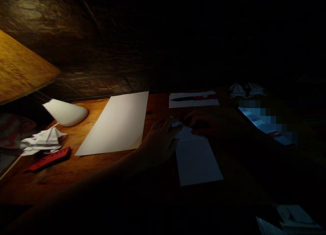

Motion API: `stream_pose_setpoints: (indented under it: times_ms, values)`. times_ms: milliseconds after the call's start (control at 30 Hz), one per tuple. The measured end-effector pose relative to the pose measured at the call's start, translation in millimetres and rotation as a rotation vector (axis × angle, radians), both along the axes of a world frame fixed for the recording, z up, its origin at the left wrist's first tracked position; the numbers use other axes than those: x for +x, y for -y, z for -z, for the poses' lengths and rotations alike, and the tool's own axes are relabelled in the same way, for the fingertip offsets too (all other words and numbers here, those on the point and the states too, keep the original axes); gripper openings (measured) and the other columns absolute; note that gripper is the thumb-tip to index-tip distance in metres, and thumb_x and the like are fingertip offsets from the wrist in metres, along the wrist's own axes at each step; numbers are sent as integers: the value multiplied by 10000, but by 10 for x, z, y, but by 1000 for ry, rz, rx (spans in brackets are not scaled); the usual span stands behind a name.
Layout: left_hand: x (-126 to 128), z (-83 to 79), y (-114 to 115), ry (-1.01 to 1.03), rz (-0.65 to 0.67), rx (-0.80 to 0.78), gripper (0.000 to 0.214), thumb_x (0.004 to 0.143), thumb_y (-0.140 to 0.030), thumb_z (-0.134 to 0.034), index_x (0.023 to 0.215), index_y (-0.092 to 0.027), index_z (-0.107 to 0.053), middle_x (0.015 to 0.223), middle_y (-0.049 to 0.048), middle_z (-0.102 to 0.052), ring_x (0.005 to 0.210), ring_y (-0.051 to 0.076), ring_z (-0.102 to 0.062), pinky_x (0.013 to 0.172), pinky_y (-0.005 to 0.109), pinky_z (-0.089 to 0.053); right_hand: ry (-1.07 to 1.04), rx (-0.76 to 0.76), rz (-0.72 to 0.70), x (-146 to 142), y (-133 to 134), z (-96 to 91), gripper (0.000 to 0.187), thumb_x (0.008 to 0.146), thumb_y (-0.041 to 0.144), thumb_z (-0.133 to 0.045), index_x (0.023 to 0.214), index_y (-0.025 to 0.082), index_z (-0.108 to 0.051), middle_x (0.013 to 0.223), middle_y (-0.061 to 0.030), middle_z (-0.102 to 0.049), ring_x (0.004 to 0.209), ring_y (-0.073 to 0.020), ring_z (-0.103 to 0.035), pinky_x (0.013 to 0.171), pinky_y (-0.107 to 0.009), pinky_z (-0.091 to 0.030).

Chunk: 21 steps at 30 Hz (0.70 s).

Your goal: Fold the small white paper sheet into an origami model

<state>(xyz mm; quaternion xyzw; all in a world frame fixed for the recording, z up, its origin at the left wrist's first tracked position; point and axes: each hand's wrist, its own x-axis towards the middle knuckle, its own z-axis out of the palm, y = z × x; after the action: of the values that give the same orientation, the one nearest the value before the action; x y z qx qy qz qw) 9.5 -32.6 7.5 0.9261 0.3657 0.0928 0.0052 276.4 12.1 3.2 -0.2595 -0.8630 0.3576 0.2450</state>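
The half-closed left hand point(159, 143) seems to press the folded top of a white paper sheet point(196, 162) to steady it near the middle of the desk point(63, 168), while the shadowed right hand point(203, 122) lies against the fold, its grip impossible to tell.

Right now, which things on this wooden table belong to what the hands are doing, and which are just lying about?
In use:
the folded white paper, under the left hand and right hand

Lying about:
the large blank white sheet
the sheet printed with a black-and-red knife
the red plastic strip
the white folded paper model
the white lamp shade
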Motion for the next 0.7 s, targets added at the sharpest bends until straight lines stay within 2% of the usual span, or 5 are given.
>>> stream_pose_setpoints:
  times_ms: [133,333,567,700]
  values:
    - [-1,8,2,2,2,4,491,978,-203,-507,1467,-174,-473,1501,167,-446,1312,371,-521,1101,614,-428,13,-12,3,-5,3,-31,186,923,344,-687,1045,208,-652,1366,-110,-607,1277,-252,-579,1086,-469,-440]
    - [-3,17,5,8,4,-5,492,975,-204,-509,1465,-172,-470,1520,177,-428,1344,388,-499,1107,627,-418,20,27,-13,9,-14,-7,375,937,346,-676,1286,213,-640,1378,-123,-607,1296,-258,-565,1103,-482,-434]
    - [-11,21,3,3,3,-19,493,986,-202,-494,1476,-166,-461,1536,176,-423,1370,373,-489,1125,597,-409,77,72,-23,13,-5,-25,452,975,324,-636,1419,252,-588,1413,-116,-580,1329,-243,-541,1123,-483,-424]
    - [-5,6,5,12,26,-27,481,983,-183,-484,1463,-161,-464,1545,158,-450,1419,350,-449,1138,573,-396,127,126,-23,9,18,-45,434,986,310,-609,1418,267,-605,1436,-105,-569,1329,-250,-544,1133,-488,-420]
